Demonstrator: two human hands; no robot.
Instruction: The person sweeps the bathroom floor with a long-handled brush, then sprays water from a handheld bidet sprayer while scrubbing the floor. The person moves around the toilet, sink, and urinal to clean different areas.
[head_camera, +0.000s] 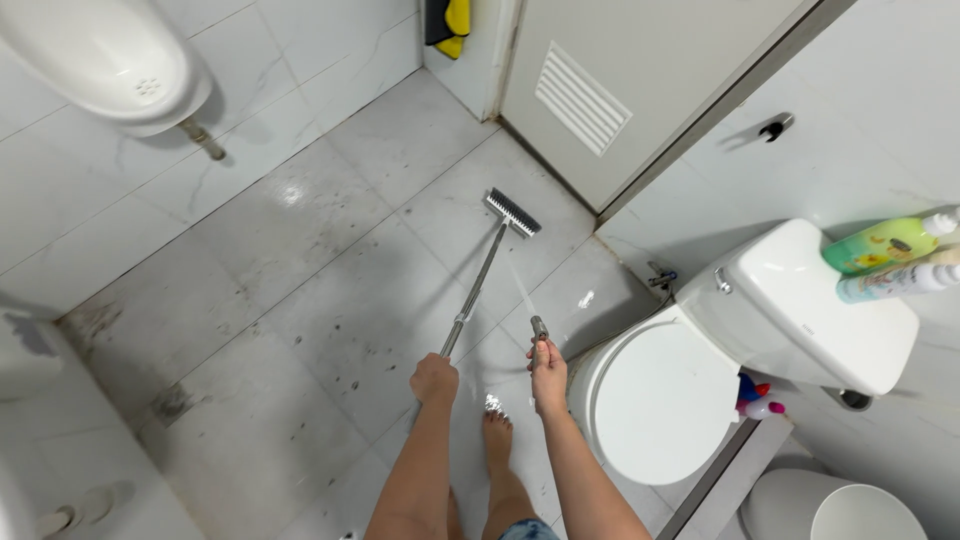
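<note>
A long-handled floor brush (513, 212) is gripped at the near end of its metal pole by the left hand (434, 380), which is closed round it; the bristled head is set on the wet grey floor tiles (300, 260) close to the louvred door (620, 90). A bidet sprayer (539, 328) is clasped in the closed right hand (548, 375), and a thin jet of water is thrown toward the brush head. A closed white toilet (655, 400) is seen just right of that hand, and a urinal (100, 55) at upper left.
</note>
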